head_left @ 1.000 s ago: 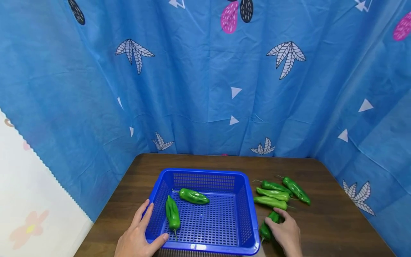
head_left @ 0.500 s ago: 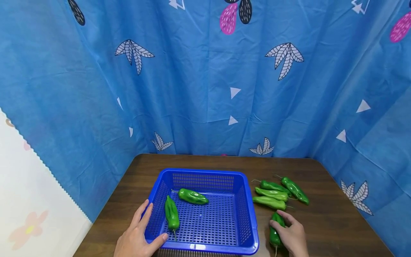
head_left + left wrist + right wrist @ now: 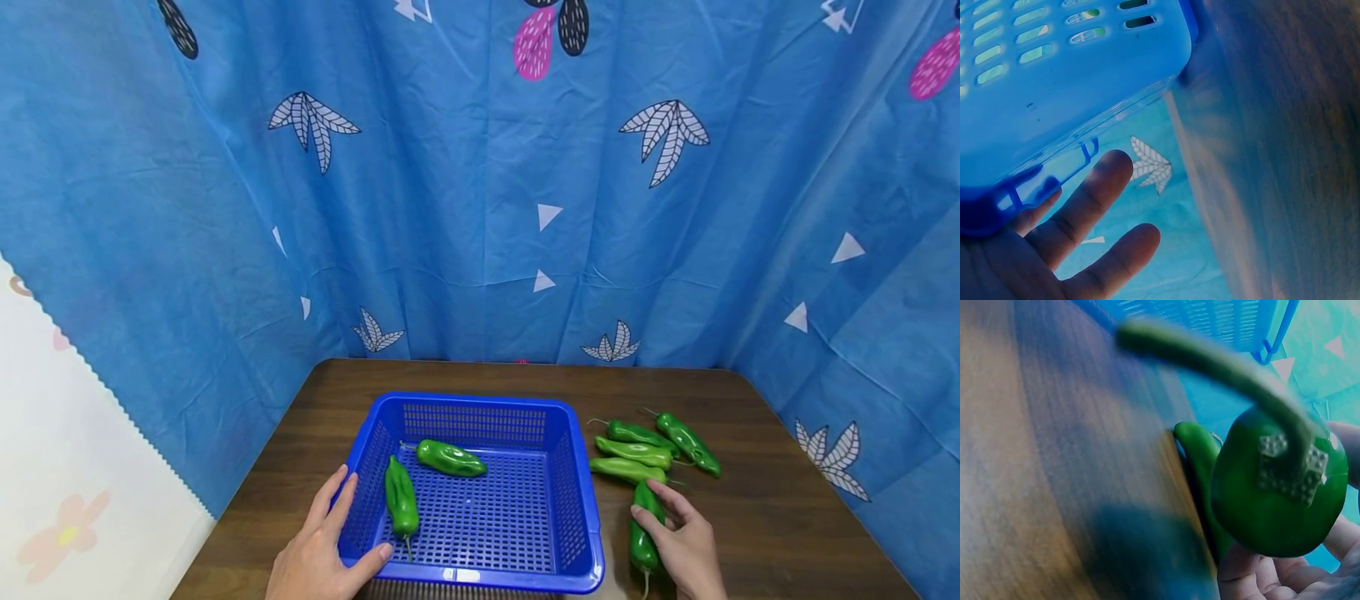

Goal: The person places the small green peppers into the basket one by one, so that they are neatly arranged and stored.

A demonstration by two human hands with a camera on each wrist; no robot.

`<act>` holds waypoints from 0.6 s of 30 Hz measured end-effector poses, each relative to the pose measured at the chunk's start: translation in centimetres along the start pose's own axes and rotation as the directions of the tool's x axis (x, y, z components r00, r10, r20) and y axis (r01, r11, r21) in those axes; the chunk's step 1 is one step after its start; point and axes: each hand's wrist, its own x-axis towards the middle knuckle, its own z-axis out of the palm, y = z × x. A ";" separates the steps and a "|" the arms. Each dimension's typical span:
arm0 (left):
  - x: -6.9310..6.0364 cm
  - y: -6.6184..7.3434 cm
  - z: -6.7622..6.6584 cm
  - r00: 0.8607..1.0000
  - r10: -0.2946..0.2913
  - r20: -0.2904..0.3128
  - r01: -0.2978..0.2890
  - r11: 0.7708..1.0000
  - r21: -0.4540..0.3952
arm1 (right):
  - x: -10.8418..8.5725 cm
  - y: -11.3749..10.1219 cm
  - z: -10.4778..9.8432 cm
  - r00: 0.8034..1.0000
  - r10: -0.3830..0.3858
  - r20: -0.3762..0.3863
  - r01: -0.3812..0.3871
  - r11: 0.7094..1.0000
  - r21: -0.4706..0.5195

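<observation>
A green pepper point(image 3: 645, 533) is gripped by my right hand point(image 3: 686, 546), just right of the blue basket point(image 3: 596, 533). Its stem points toward me, and the right wrist view shows that stem end close up, with fingers point(image 3: 1241, 569) curled beneath the pepper point(image 3: 1279, 487). Whether it touches the table is unclear. My left hand point(image 3: 318, 542) rests at the basket's front left corner, thumb on the rim and fingers along the outer side. In the left wrist view those fingers point(image 3: 1094, 194) look spread and nearly straight. Inside the basket lie two green peppers, one crosswise point(image 3: 452, 458) and one lengthwise point(image 3: 402, 500).
Beyond my right hand several peppers lie on the brown table point(image 3: 780, 500): two light green ones point(image 3: 633, 452) side by side, a darker one point(image 3: 637, 432) behind them, and another point(image 3: 688, 444) slanting to the right. A blue patterned curtain point(image 3: 487, 208) surrounds the table.
My right hand has shifted the pepper right, away from the basket, and turned it so its stem points straight toward me. Lately it has moved slightly forward. The left hand and basket have stayed put.
</observation>
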 end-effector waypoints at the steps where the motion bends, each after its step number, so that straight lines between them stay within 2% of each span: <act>1: 0.0 0.0 0.0 1.000 0.001 -0.002 -0.001 1.000 -0.001 | 0.0 -0.1 0.0 1.000 0.003 -0.001 -0.003 1.000 0.005; 14: 0.1 -0.1 0.1 1.000 0.010 -0.023 -0.010 1.000 -0.012 | -0.4 -1.2 -0.6 1.000 -0.014 -0.011 0.014 0.999 0.034; 18: 0.1 0.0 0.0 1.000 -0.002 0.005 0.002 1.000 -0.002 | -0.5 -1.7 -0.7 1.000 -0.014 -0.003 0.015 0.999 0.037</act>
